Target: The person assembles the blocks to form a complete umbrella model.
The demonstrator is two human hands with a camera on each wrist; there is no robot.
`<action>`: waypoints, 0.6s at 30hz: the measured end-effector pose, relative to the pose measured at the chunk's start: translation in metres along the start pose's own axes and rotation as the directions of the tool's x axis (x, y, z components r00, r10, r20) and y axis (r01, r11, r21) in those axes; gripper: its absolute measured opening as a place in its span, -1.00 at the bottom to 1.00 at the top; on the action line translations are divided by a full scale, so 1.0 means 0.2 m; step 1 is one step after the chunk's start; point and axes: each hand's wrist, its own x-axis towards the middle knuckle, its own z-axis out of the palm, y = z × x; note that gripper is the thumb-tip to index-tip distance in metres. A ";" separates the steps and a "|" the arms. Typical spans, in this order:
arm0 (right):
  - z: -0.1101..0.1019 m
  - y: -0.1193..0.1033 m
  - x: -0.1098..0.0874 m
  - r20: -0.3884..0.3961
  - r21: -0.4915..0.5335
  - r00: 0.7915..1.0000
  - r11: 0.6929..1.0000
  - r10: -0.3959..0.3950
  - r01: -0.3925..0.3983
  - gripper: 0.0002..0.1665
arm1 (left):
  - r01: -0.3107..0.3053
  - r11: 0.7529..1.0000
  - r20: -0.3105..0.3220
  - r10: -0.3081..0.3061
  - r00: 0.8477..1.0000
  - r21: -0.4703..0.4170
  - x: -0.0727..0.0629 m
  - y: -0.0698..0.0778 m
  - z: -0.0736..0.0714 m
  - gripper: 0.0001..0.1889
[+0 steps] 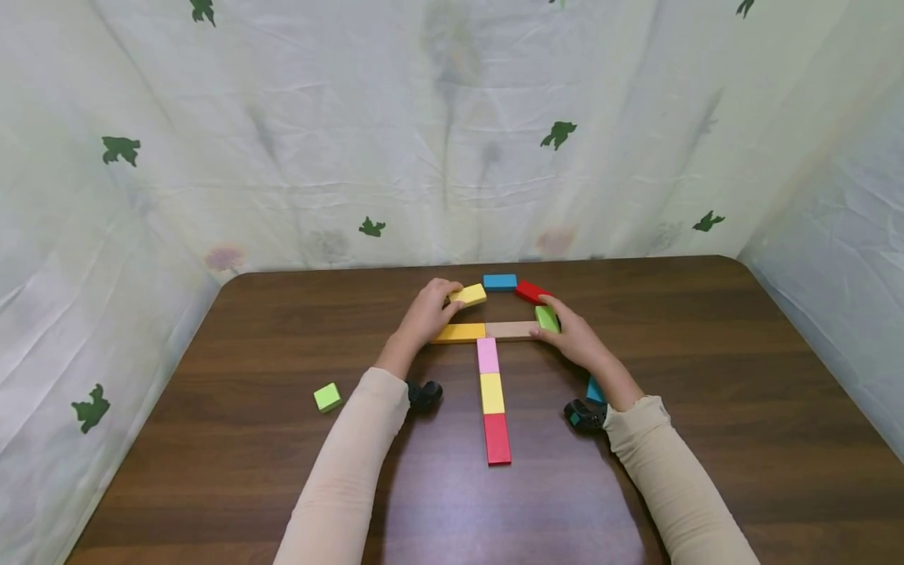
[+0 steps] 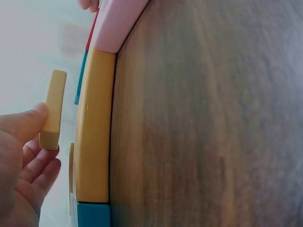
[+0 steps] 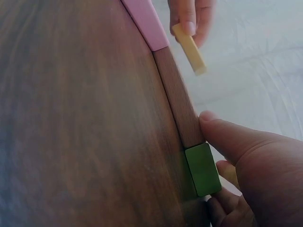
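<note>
My left hand (image 1: 427, 311) pinches a yellow block (image 1: 468, 295) between thumb and fingers; the left wrist view shows this block (image 2: 55, 109) raised and tilted. My right hand (image 1: 575, 333) grips a green block (image 1: 546, 318) at the right end of a plain wooden block (image 1: 512, 330). Its thumb (image 3: 222, 130) touches the wooden block, while its other fingers curl round the green block's far side. An orange-yellow block (image 1: 460, 333) meets the wooden one end to end. Behind them lie a blue block (image 1: 500, 282) and a slanted red block (image 1: 531, 293).
A pink block (image 1: 487, 355), another yellow block (image 1: 492, 393) and a long red block (image 1: 497, 439) run toward me in a line. A loose lime-green block (image 1: 327, 398) lies at left. Another blue block (image 1: 596, 390) is partly hidden beside my right wrist.
</note>
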 end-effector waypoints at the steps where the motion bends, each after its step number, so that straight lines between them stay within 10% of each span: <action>1: 0.00 0.00 0.00 0.000 0.001 1.000 1.000 -0.001 0.001 -0.14 | -0.001 1.000 -0.014 0.001 1.000 -0.007 0.00 0.00 0.00 -0.63; 18: 0.01 0.00 0.00 -0.009 0.005 1.000 1.000 -0.008 0.008 -0.16 | 0.033 0.998 -0.183 -0.042 0.982 -0.054 0.08 -0.04 0.01 -0.65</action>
